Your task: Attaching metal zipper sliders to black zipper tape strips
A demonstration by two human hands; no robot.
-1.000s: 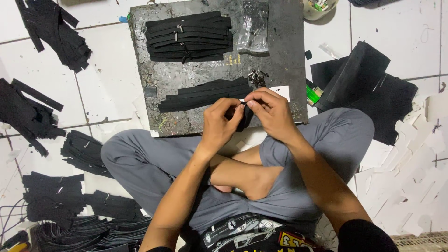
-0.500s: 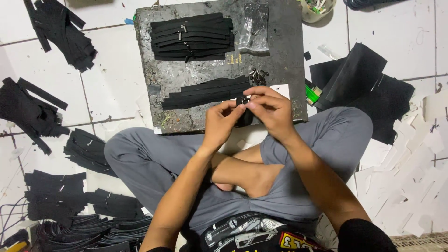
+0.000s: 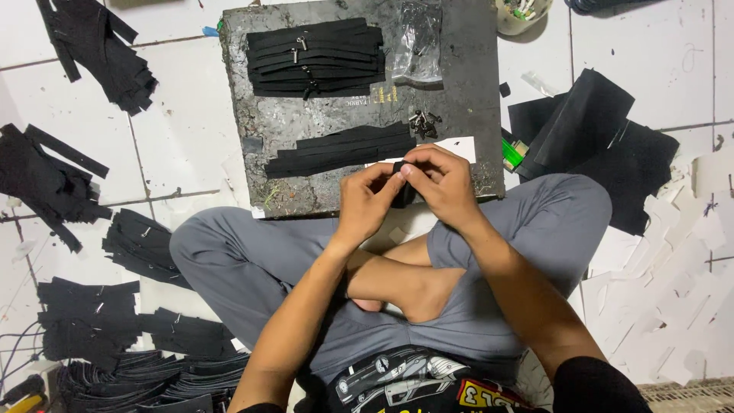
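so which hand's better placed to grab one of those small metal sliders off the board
Right. The right hand sits just below the small cluster of metal sliders on the dark grey board. The left hand is farther off, pinching the black fabric strip too.

A short black fabric zipper strip (image 3: 403,183) sits just right of the frame's centre, pinched at its upper end between the fingertips of the left hand (image 3: 367,200) and the right hand (image 3: 443,183). It hangs roughly upright, its lower part dropping between the two palms. Most of it is hidden by the fingers; whether a slider is on it cannot be told.
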